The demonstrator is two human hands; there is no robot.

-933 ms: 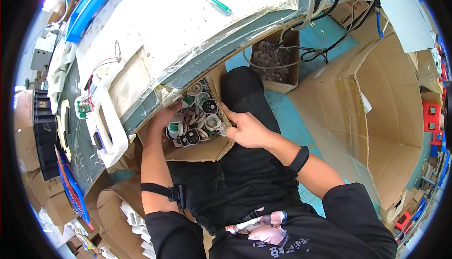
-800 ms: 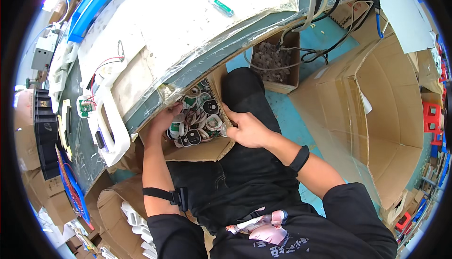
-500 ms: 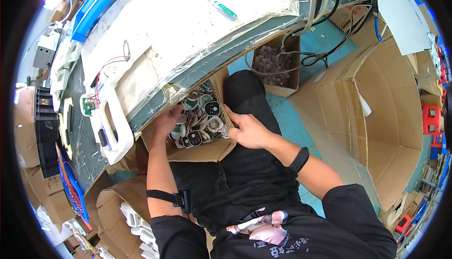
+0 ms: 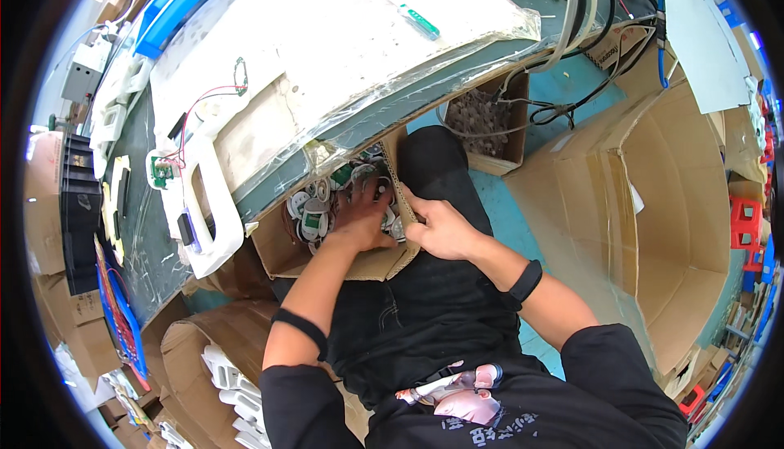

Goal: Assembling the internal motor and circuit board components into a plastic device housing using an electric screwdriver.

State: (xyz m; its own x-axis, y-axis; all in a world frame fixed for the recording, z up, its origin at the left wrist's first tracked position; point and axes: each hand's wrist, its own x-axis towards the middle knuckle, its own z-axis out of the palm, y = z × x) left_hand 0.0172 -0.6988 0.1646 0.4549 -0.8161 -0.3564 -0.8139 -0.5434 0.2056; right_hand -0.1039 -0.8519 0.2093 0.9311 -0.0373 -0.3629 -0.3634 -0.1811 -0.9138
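A cardboard box (image 4: 377,268) rests at my lap, partly under the table edge. Inside it lie many small round white parts (image 4: 314,218) with wires and some green circuit boards. My left hand (image 4: 359,222) reaches into the box, its fingers spread over the parts; whether a part is under the palm is hidden. At the box's right wall, my right hand (image 4: 445,228) grips the upper edge, with some fingers out of sight.
On the table are a white handle-shaped housing (image 4: 220,241) with a wired circuit board (image 4: 161,173) and a green-handled screwdriver (image 4: 420,22). A large open carton (image 4: 682,204) stands right. Cables (image 4: 563,110) hang near a smaller box of parts (image 4: 514,151). White housings fill a carton (image 4: 184,351) lower left.
My left hand has moved right across the box, from its left side to above the parts near the right wall, with fingers now spread. My right hand stays on the box edge.
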